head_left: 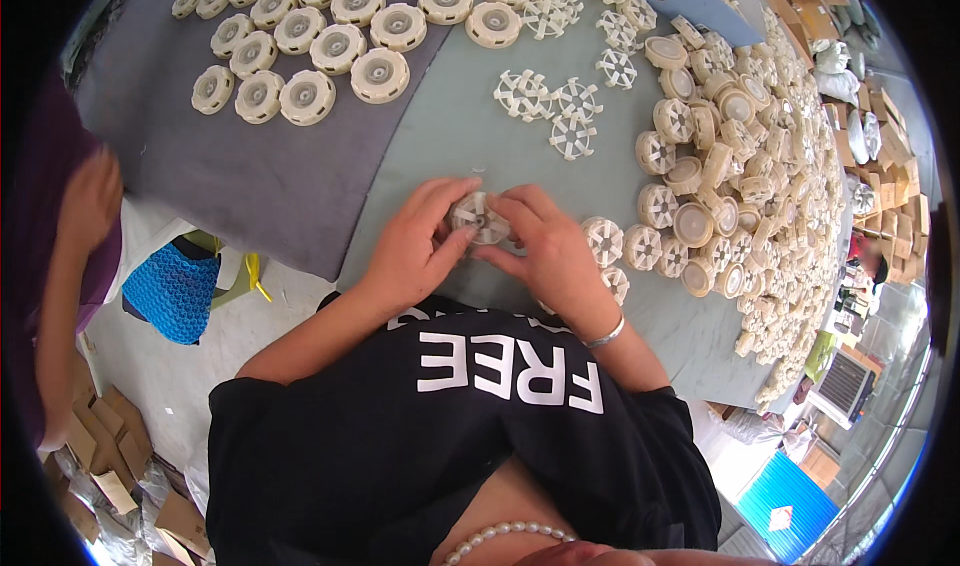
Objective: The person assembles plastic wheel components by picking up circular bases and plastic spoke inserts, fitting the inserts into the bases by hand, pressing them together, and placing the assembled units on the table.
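From the head camera, both hands meet over the desk (480, 136), right at its near edge in front of the person's black shirt (450, 436). The left hand (415, 246) and the right hand (550, 251) are each curled partly closed, fingertips pinching one cream, round, spoked wheel part (480, 218) between them. It sits just above the desk surface, hemmed in by thumbs and forefingers on both sides.

Taking that held wheel part as the marker: beyond it and slightly right lie three loose spoked inserts (555, 106) flat on the green mat. Farther beyond and to the left, on the grey cloth (230, 166), finished round discs (310, 46) lie in rough rows; I count about twenty in view, though the rim of the picture cuts some off. To the right of it a big heap of cream parts (740, 136) runs along the desk, far too many and too jumbled to count. Four or so stand just beside the right hand. Far left of it, another person's arm (75, 226) hangs by the desk edge, above a blue mesh item (175, 291) on the floor.

The risk, as I see it: the grip is fingertip-only near the desk's edge, so a slip while pressing could drop the part to the floor, or an elbow could nudge the nearby heap and spill it.
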The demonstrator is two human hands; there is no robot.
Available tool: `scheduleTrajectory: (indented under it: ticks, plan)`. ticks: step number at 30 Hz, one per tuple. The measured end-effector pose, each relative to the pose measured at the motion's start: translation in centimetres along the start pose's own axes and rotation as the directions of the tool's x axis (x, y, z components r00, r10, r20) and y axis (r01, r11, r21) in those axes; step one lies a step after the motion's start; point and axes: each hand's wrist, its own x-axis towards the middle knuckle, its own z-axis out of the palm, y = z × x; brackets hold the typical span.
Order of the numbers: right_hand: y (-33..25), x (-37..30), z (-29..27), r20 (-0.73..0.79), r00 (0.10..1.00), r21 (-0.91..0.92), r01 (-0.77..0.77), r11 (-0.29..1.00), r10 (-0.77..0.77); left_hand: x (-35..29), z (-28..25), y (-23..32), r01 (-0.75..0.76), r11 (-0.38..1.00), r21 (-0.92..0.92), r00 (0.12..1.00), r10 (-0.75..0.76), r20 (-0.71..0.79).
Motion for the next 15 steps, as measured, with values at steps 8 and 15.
scheduleTrajectory:
  ticks: [8, 15]
  plan:
    - [1.2, -0.2, -2.4, -0.064, 0.996, -0.085, -0.071, 0.994, 0.065, 0.9, -1.2, 0.7, -0.021, 0.966, 0.257, 0.997, 0.039, -0.065]
    - [9.1, -1.6, -11.5, -0.669, 0.743, -0.327, -0.327, 0.887, 0.027, 6.8, -9.0, 0.1, 0.007, 0.571, 0.821, 0.825, 0.461, -0.328]
